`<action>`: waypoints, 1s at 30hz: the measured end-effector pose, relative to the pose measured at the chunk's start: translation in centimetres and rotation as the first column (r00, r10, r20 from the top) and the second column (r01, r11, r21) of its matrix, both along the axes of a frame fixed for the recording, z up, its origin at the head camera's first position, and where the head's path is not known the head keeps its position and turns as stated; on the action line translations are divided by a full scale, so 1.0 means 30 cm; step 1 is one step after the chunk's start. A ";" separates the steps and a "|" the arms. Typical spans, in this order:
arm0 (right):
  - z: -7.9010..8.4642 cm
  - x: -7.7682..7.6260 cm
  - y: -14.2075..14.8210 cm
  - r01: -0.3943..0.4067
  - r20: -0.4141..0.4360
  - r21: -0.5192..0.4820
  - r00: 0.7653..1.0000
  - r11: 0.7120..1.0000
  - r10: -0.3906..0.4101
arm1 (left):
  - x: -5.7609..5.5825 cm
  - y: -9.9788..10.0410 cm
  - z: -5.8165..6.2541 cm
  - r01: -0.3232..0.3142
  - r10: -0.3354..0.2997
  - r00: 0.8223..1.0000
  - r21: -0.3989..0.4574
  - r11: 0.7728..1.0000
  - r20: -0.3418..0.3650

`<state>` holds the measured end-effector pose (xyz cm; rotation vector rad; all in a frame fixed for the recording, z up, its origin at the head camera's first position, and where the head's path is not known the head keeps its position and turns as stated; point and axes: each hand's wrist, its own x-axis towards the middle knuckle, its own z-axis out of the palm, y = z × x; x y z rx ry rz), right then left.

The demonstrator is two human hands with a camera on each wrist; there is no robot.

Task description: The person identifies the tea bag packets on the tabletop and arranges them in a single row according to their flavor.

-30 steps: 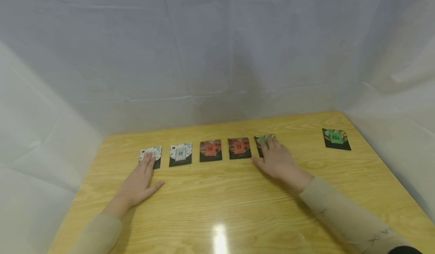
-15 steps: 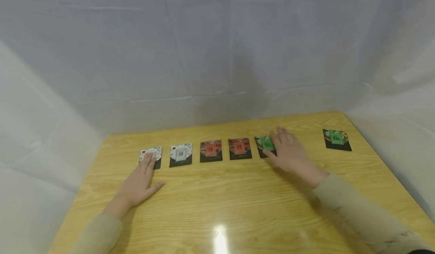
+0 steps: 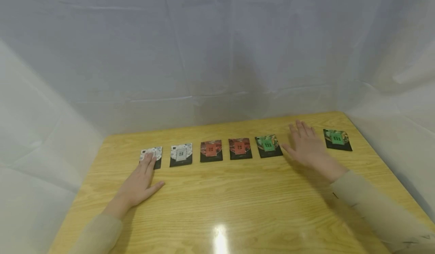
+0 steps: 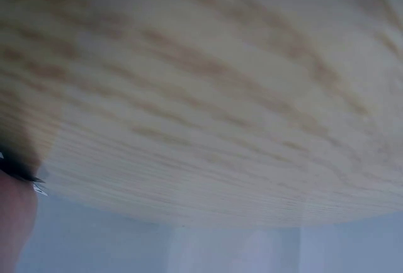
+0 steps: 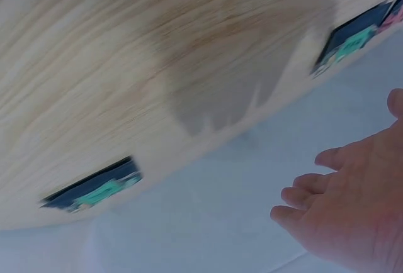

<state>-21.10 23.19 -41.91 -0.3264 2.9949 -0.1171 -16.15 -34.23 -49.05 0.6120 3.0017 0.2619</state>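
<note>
Flat square packets lie in a row on the wooden table. My left hand [image 3: 137, 186] rests its straight fingers on the leftmost white-and-black packet [image 3: 157, 162], covering part of it. Beside that lies a second white packet [image 3: 181, 155], then a red packet [image 3: 211, 151] and another red packet [image 3: 240, 148]. A green packet [image 3: 269, 146] ends the row. My right hand [image 3: 307, 146], fingers straight and holding nothing, is raised over the table between that packet and the far-right green packet [image 3: 338, 140]. In the right wrist view its shadow falls between the two green packets.
The light wooden table [image 3: 210, 197] has rounded back corners. White sheeting [image 3: 217, 57] hangs behind it and on both sides. A light glare shows on the tabletop near the front.
My right hand has lifted off the left green packet and moved right, uncovering it. My left hand has stayed on the leftmost white packet.
</note>
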 end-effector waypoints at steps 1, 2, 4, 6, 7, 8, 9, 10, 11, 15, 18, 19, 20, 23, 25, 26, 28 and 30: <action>0.001 -0.001 0.014 0.007 0.003 0.003 1.000 1.000 -0.007 | 0.000 0.000 0.000 0.000 0.000 1.000 -0.001 1.000 0.001; 0.003 -0.002 0.027 0.014 0.009 0.006 1.000 1.000 -0.014 | -0.001 0.000 0.001 0.000 0.000 1.000 -0.003 1.000 0.002; 0.008 -0.002 0.052 0.029 0.023 0.004 0.999 1.000 -0.029 | -0.002 0.000 0.002 -0.001 0.001 1.000 -0.006 1.000 0.003; 0.009 -0.003 0.077 0.044 0.031 0.000 0.999 0.999 -0.044 | -0.002 0.000 0.002 -0.001 0.002 1.000 -0.009 1.000 0.004; 0.009 -0.003 0.089 0.051 0.033 -0.005 0.998 0.999 -0.051 | -0.002 0.000 0.002 -0.002 0.002 1.000 -0.009 1.000 0.004; 0.009 -0.002 0.101 0.055 0.033 -0.006 0.998 0.998 -0.054 | -0.002 0.000 0.003 -0.002 0.002 1.000 -0.010 1.000 0.004; 0.008 -0.003 0.113 0.058 0.030 -0.007 0.998 0.998 -0.058 | -0.002 0.000 0.003 -0.003 0.003 1.000 -0.010 1.000 0.003; 0.007 -0.003 0.125 0.063 0.029 -0.012 0.998 0.998 -0.062 | -0.002 0.000 0.003 -0.004 0.004 1.000 -0.010 1.000 0.003; 0.007 -0.003 0.136 0.067 0.027 -0.016 0.997 0.998 -0.067 | -0.001 0.000 0.002 -0.005 0.005 1.000 -0.011 1.000 0.004; 0.007 -0.002 0.184 0.088 0.034 -0.027 0.996 0.996 -0.087 | -0.002 0.000 0.001 -0.006 0.006 1.000 -0.013 1.000 0.003; 0.000 -0.003 0.222 0.098 0.034 -0.028 0.995 0.995 -0.097 | -0.001 0.001 -0.001 -0.007 0.007 1.000 -0.008 1.000 0.001; -0.004 -0.003 0.234 0.101 0.031 -0.034 0.995 0.994 -0.100 | 0.000 0.001 -0.001 -0.007 0.007 1.000 -0.006 1.000 0.000; -0.009 -0.004 0.247 0.103 0.029 -0.038 0.994 0.994 -0.102 | 0.000 0.001 -0.001 -0.006 0.006 1.000 -0.002 1.000 -0.002; -0.026 -0.003 0.284 0.114 0.029 -0.052 0.993 0.992 -0.112 | 0.000 0.003 0.001 -0.005 0.005 1.000 0.002 1.000 -0.002; -0.035 -0.001 0.306 0.121 0.038 -0.059 0.992 0.991 -0.119 | 0.000 0.004 0.001 -0.004 0.004 1.000 0.002 1.000 -0.003; -0.039 0.000 0.316 0.124 0.044 -0.057 0.992 0.991 -0.122 | 0.000 0.005 0.001 -0.004 0.004 1.000 0.002 1.000 -0.005; -0.043 0.005 0.334 0.132 0.060 -0.057 0.990 0.990 -0.128 | -0.001 0.005 0.001 -0.005 0.005 1.000 0.001 1.000 -0.007; -0.047 0.011 0.350 0.134 0.072 -0.053 0.989 0.989 -0.130 | -0.001 0.005 0.001 0.001 -0.001 1.000 0.007 1.000 -0.016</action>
